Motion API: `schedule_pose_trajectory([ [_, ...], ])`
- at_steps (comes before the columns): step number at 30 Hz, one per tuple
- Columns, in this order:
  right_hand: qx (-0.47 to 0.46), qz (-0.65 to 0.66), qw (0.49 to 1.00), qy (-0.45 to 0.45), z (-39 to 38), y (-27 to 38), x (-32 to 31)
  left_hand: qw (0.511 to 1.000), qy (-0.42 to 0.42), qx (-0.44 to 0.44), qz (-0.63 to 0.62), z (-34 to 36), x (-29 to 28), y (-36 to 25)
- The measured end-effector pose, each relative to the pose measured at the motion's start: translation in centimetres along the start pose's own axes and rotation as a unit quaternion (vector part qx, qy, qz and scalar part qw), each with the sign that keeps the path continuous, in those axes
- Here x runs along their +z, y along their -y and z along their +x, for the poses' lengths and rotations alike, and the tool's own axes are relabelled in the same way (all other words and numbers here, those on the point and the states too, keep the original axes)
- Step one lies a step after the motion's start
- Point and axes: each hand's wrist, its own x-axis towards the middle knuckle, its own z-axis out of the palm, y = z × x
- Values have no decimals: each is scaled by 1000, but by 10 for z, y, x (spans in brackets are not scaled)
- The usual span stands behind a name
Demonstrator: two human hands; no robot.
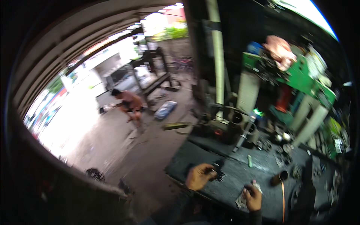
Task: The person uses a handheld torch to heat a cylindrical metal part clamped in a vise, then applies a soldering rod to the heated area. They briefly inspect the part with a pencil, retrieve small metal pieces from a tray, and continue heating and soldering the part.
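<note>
My left hand [200, 177] is over the near left edge of a dark workbench [195, 148], its fingers curled together. Beside its fingertips is a small dark part [219, 173], too blurred to name; whether the hand grips it is unclear. Farther right, my right hand [253, 198] has its fingers bent around a crumpled whitish rag [240, 201], which shows on both sides of them. A dark cylinder with an open end [279, 178] lies to the right of that hand. Beyond the hands, a small green cylinder [250, 161] stands on the bench.
A lit lamp [257, 112] on a grey rod [243, 137] leans at the back of the bench. Metal parts [262, 143] crowd the right side. A green metal frame [300, 75] rises behind. On the floor at left, a person [131, 105] bends near a blue-grey bundle [165, 110].
</note>
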Motion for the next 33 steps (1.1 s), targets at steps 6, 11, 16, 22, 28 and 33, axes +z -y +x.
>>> schedule_pose_trajectory([
  [6,43,147,981,-121,40,52,29,996,-3,84,24,70,-2,-44],
  [11,66,248,960,-112,88,73,56,983,-3,170,67,100,15,-82],
  [16,123,298,944,-75,145,92,84,947,-91,290,103,164,2,-144],
  [22,116,380,916,-62,193,94,110,883,-159,270,349,346,-17,-202],
  [28,99,122,956,-249,205,84,102,744,-38,202,636,449,-25,-113],
  [33,57,-161,950,-259,189,64,16,677,49,134,722,472,-30,-76],
])
